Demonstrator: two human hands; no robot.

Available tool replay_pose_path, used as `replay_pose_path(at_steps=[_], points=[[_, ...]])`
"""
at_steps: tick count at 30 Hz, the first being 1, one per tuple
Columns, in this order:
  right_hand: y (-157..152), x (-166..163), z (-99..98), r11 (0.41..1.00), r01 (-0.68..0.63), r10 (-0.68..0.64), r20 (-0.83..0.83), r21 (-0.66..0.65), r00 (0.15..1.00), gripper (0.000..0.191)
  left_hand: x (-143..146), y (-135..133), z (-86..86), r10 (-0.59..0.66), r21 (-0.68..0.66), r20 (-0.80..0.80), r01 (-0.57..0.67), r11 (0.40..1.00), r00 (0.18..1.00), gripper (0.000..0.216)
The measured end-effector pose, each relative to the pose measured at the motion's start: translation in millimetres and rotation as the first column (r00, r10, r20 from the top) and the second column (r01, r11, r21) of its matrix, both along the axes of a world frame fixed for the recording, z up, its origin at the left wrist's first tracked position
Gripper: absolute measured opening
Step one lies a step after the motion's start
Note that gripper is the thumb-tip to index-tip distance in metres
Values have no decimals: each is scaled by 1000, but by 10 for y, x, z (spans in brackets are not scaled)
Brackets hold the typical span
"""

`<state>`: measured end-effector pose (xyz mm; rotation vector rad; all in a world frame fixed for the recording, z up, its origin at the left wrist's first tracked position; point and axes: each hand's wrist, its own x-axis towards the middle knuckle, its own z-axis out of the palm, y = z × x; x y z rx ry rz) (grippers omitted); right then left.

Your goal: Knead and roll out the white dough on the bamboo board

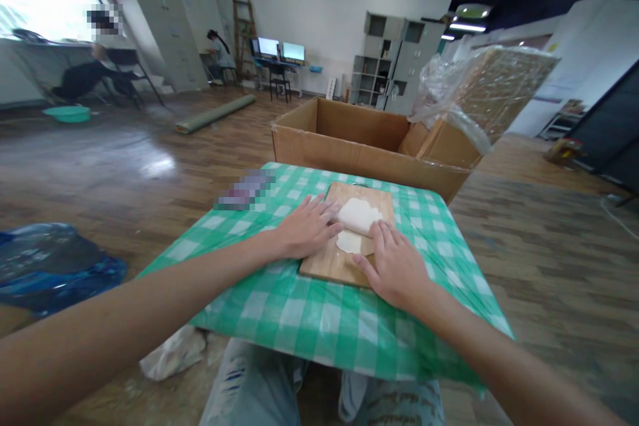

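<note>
A wooden cutting board (327, 263) lies on a small table covered with a green and white checked cloth (279, 319). On the board sits white dough (357, 216), partly rolled up, with a flat flap (348, 241) of it nearer me. My left hand (304, 229) lies flat with fingers stretched out, its fingertips touching the dough's left end. My right hand (394, 266) rests flat on the board's right side, fingers extended toward the dough's near edge. Neither hand grips anything.
A large open cardboard box (359, 146) stands right behind the table, with a plastic-wrapped bundle (492, 83) leaning on its right side. A blue plastic bag (50, 266) lies on the wooden floor at left. People sit far off at the back left.
</note>
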<state>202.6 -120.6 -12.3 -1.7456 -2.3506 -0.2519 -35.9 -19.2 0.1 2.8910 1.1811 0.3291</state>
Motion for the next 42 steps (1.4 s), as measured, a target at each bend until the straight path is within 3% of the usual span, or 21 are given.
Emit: replay_pose_path(at_steps=[2, 5, 11, 17, 24, 29, 33, 38, 42], points=[[-152, -87, -30, 999, 30, -30, -4, 13, 1000, 94, -32, 24, 26, -42, -38, 1, 42, 998, 999, 68], [-108, -149, -81, 996, 85, -84, -31, 38, 996, 93, -1, 166, 31, -89, -39, -21, 89, 995, 996, 69], [501, 98, -110, 989, 146, -146, 2, 13, 989, 86, 286, 669, -16, -116, -13, -26, 115, 993, 993, 68], [1030, 544, -119, 998, -34, 42, 160, -47, 986, 58, 647, 1229, -110, -132, -35, -15, 131, 991, 991, 63], [1512, 843, -216, 992, -23, 40, 145, -120, 989, 56, 899, 1600, -156, -141, -3, -32, 141, 990, 990, 71], [1679, 868, -153, 994, -12, 29, 146, -113, 989, 53, 974, 1689, -90, -131, 14, -70, 132, 991, 989, 72], [1624, 799, -61, 997, 8, 3, 153, -73, 988, 49, 994, 1625, -56, -91, 64, -59, 95, 993, 994, 75], [1305, 637, -10, 1000, -15, 18, 137, -21, 990, 48, 832, 1335, 1, 1, 122, 144, -19, 992, 990, 67], [1018, 538, -16, 999, -39, 37, 63, 32, 997, 50, 492, 1138, 128, 19, 90, 400, -60, 994, 916, 63]])
